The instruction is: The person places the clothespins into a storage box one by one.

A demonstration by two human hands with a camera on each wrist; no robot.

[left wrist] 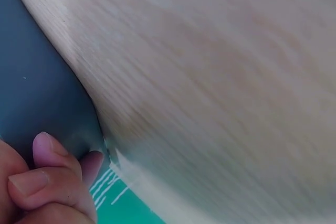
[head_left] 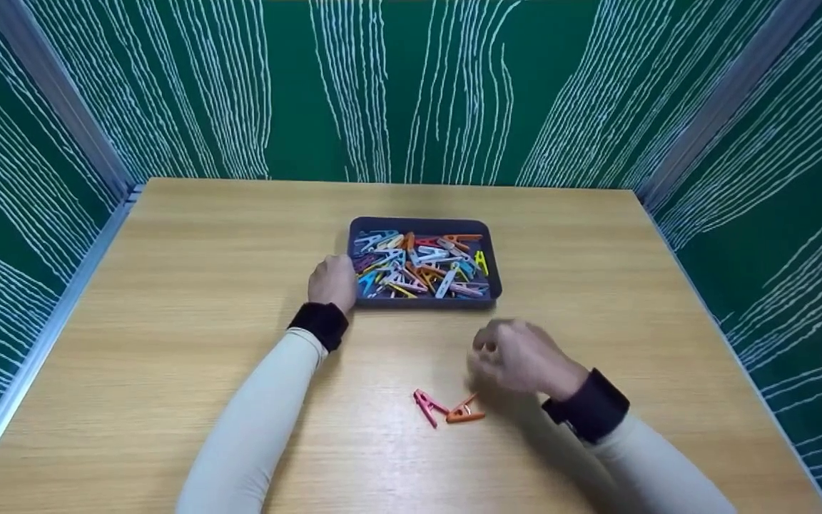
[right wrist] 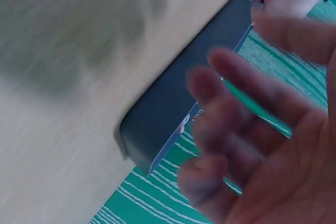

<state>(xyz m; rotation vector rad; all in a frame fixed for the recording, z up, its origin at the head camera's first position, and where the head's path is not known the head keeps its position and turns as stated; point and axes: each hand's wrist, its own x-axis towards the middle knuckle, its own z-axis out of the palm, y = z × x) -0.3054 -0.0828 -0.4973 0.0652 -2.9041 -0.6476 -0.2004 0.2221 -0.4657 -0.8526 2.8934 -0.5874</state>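
Note:
My left hand [head_left: 332, 282] grips the left side of a dark tray [head_left: 425, 303] full of clothespins [head_left: 445, 283] in many colours. In the left wrist view its curled fingers [left wrist: 55, 184] lie against the tray's outer wall [left wrist: 47, 87]. Blurred by motion, my right hand [head_left: 521, 357] is over the table, in front of the tray's right corner. The right wrist view shows its fingers [right wrist: 210, 116] loosely bent and apart, with nothing held. Nearby on the table lie a pink clothespin [head_left: 425, 405] and an orange clothespin [head_left: 465, 418], close together.
The light wooden table [head_left: 204, 285] carries the tray toward its far half. Green walls [head_left: 304, 143] with white wavy lines stand behind it and on both sides, with grey posts [head_left: 732, 93] at the back corners.

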